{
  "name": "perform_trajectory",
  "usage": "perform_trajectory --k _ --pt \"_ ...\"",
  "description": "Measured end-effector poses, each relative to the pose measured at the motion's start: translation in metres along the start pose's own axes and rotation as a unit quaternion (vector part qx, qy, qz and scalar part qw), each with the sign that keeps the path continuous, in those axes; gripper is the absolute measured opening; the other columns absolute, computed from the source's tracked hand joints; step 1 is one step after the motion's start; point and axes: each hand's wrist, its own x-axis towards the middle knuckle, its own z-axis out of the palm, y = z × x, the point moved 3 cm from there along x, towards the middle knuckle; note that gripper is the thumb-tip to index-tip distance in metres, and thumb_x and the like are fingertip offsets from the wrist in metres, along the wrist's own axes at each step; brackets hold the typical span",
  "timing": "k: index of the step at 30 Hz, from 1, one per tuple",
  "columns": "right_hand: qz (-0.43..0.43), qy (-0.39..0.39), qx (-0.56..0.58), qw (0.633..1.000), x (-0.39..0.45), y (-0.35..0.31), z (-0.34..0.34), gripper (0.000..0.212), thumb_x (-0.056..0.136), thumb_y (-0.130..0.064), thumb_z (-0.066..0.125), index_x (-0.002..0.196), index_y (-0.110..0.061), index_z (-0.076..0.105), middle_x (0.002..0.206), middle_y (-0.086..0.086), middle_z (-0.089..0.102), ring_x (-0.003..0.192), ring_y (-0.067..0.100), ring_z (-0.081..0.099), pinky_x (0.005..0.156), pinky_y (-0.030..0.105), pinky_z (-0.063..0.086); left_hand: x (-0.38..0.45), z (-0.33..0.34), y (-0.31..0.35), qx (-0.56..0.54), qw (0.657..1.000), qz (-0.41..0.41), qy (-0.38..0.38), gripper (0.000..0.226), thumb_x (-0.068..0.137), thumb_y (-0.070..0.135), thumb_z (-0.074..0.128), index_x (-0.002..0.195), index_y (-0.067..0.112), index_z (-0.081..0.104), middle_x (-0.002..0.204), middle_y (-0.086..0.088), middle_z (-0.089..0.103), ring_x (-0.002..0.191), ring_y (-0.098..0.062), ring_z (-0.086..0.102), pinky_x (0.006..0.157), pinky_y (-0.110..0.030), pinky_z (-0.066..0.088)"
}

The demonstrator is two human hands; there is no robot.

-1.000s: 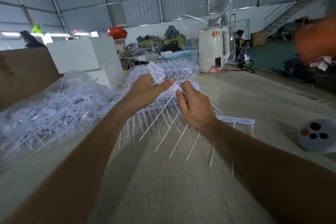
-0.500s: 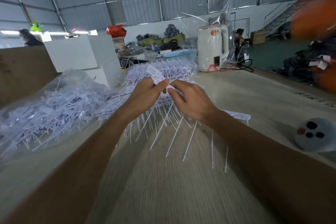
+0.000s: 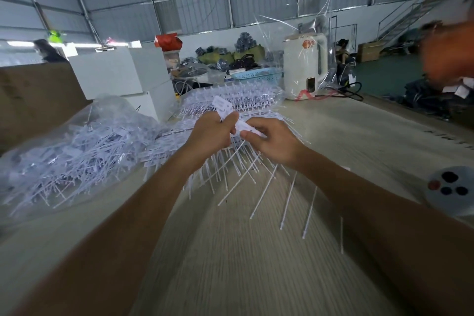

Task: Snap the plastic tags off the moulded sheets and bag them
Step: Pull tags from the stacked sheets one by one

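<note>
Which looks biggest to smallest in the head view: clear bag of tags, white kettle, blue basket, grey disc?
1. clear bag of tags
2. white kettle
3. grey disc and blue basket: alike in apparent size; the disc is nearer the camera and cut by the frame edge, so unranked.

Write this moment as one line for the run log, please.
step: snapping tags | left hand: grips tag | right hand: pinches moulded sheet | bag: left, holds loose tags
</note>
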Motion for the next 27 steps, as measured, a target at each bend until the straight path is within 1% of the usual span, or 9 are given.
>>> perform_trajectory --k 4,9,12,16,19,20,22,25,27 --pt "-0.067 0.069 -0.213 0.972 -0.006 -0.005 -0.002 0.016 0.100 -0.030 0.056 0.088 -0.021 0.062 0.074 0.006 0.065 0.067 0.029 0.056 0.066 0.043 0.053 0.002 0.003 0.004 0.021 0.999 -0.047 0.006 0.047 0.096 0.047 0.054 0.063 0.015 0.061 0.038 0.008 0.050 0.031 -0.006 0.044 0.037 -0.015 0.029" --pt "-0.046 0.092 -0.181 0.978 -0.007 -0.006 -0.005 0.028 0.103 -0.037 0.052 0.123 -0.020 0.064 0.093 0.012 0.074 0.082 0.032 0.066 0.073 0.039 0.054 -0.001 0.003 0.012 -0.025 0.998 -0.043 -0.049 0.045 0.100 0.051 0.049 0.072 0.016 0.054 0.042 0.006 0.040 0.034 -0.010 0.029 0.039 -0.018 0.022" --pt "-0.001 0.110 -0.207 0.972 -0.006 -0.001 -0.006 0.028 0.104 -0.037 0.050 0.123 -0.020 0.062 0.093 0.009 0.072 0.081 0.030 0.066 0.069 0.034 0.050 -0.007 0.005 0.015 -0.027 0.992 -0.058 -0.109 0.046 0.103 0.053 0.043 0.074 0.017 0.045 0.044 0.006 0.037 0.038 -0.011 0.023 0.041 -0.018 0.019" --pt "0.136 0.161 -0.022 0.977 -0.008 0.022 -0.028 0.030 0.105 -0.029 0.051 0.127 -0.011 0.061 0.093 0.001 0.067 0.073 0.014 0.061 0.066 0.031 0.052 -0.012 0.006 0.024 -0.046 0.983 -0.040 -0.176 0.048 0.102 0.059 0.038 0.080 0.017 0.046 0.046 0.005 0.040 0.039 -0.011 0.032 0.042 -0.019 0.029" --pt "0.180 0.117 0.133 0.968 -0.012 0.028 -0.036 0.020 0.104 -0.022 0.052 0.110 -0.010 0.067 0.073 0.007 0.058 0.059 0.015 0.049 0.052 0.028 0.040 -0.006 0.004 0.021 -0.080 0.985 -0.056 -0.145 0.065 0.102 0.056 0.041 0.138 0.001 0.040 0.047 0.008 0.048 0.037 -0.007 0.038 0.038 -0.018 0.033" --pt "0.185 0.099 0.175 0.962 -0.013 0.026 -0.034 0.021 0.105 -0.019 0.050 0.112 -0.009 0.068 0.073 0.009 0.056 0.061 0.016 0.047 0.052 0.027 0.038 -0.003 0.004 0.017 -0.070 0.987 -0.053 -0.132 0.068 0.102 0.053 0.044 0.143 0.000 0.036 0.048 0.010 0.047 0.037 -0.005 0.035 0.038 -0.017 0.029" --pt "0.184 0.056 0.254 0.948 -0.014 0.022 -0.028 0.025 0.104 -0.009 0.047 0.119 -0.006 0.067 0.075 0.010 0.054 0.064 0.017 0.045 0.054 0.027 0.034 -0.001 0.002 0.011 -0.031 0.993 -0.044 -0.106 0.065 0.099 0.051 0.054 0.139 0.001 0.042 0.062 0.005 0.058 0.043 -0.003 0.043 0.038 -0.016 0.027" --pt "0.163 -0.040 0.301 0.939 -0.013 0.014 -0.020 0.033 0.099 0.000 0.044 0.123 -0.006 0.067 0.079 0.012 0.056 0.068 0.020 0.044 0.060 0.031 0.031 0.005 -0.005 0.004 -0.028 0.999 -0.039 -0.024 0.049 0.091 0.046 0.069 0.127 0.014 0.059 0.111 -0.001 0.068 0.090 -0.007 0.062 0.047 -0.019 0.037" --pt "0.146 -0.104 0.287 0.941 -0.011 0.009 -0.021 0.034 0.101 0.000 0.045 0.129 -0.007 0.063 0.087 0.014 0.059 0.071 0.025 0.046 0.062 0.032 0.034 0.008 -0.011 0.005 -0.042 0.999 -0.034 0.011 0.045 0.087 0.050 0.072 0.120 0.020 0.065 0.101 0.007 0.069 0.088 -0.010 0.063 0.053 -0.021 0.040"
